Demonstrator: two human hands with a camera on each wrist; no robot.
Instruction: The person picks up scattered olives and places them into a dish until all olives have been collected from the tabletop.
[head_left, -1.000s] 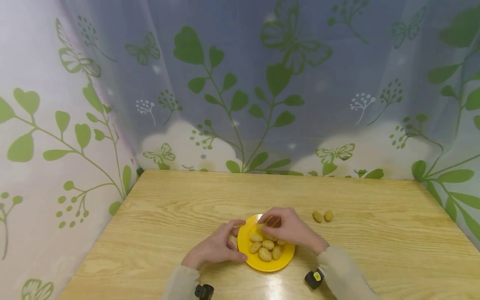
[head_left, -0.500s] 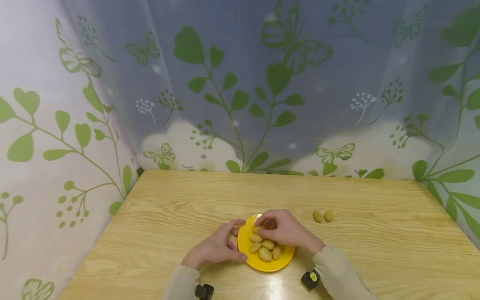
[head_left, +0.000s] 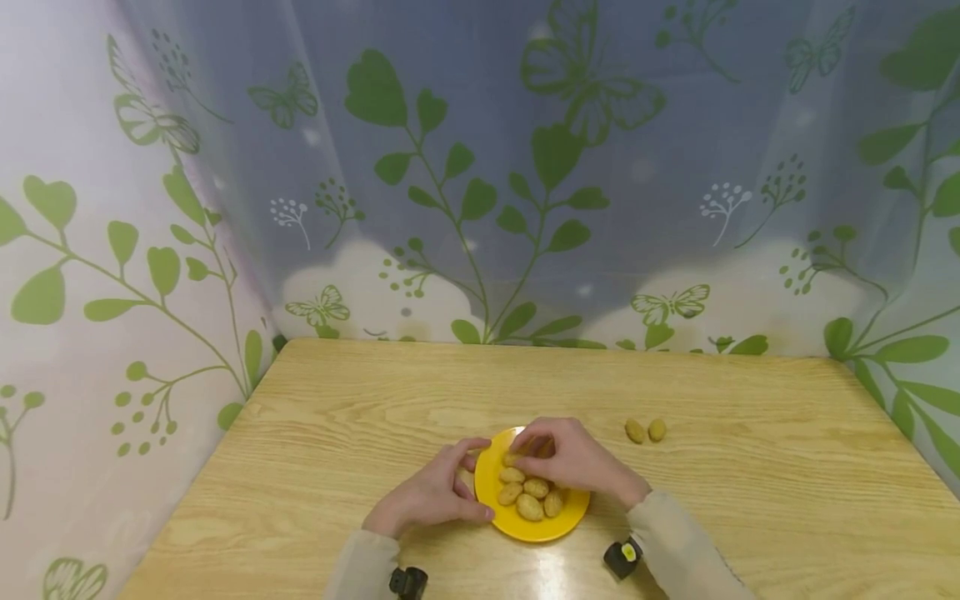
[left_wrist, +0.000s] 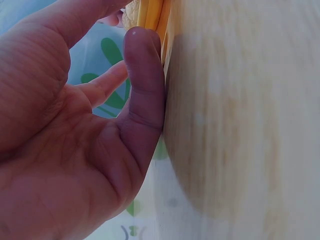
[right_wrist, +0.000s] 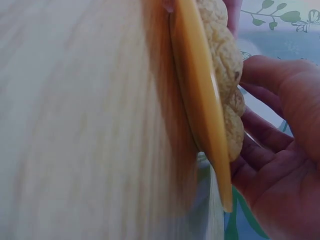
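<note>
A round yellow plate [head_left: 498, 521] rests on the table, bearing several small tan, wrinkled potatoes [head_left: 529, 507]. My left hand [head_left: 435, 492] curves around the plate's left rim, with thumb and index finger at its edge. In the left wrist view, the little finger of the left hand [left_wrist: 145, 100] lies along the tabletop by the rim. Over the plate's back right part is my right hand [head_left: 573, 458], its thumb and fingertips pinching a small potato [head_left: 512, 459] at the plate's far left side. This hand covers part of the plate and perhaps more potatoes.
Two more small potatoes [head_left: 646, 431] lie side by side on the wooden table [head_left: 360, 392], right of the plate. A curtain [head_left: 480, 167] printed with leaves and butterflies hangs behind the table. Small black devices [head_left: 408, 582] sit at both wrists.
My right hand has shifted slightly left and down over the plate, then stayed nearly still with its fingertips at the pinched potato. The left hand and plate have hardly moved.
</note>
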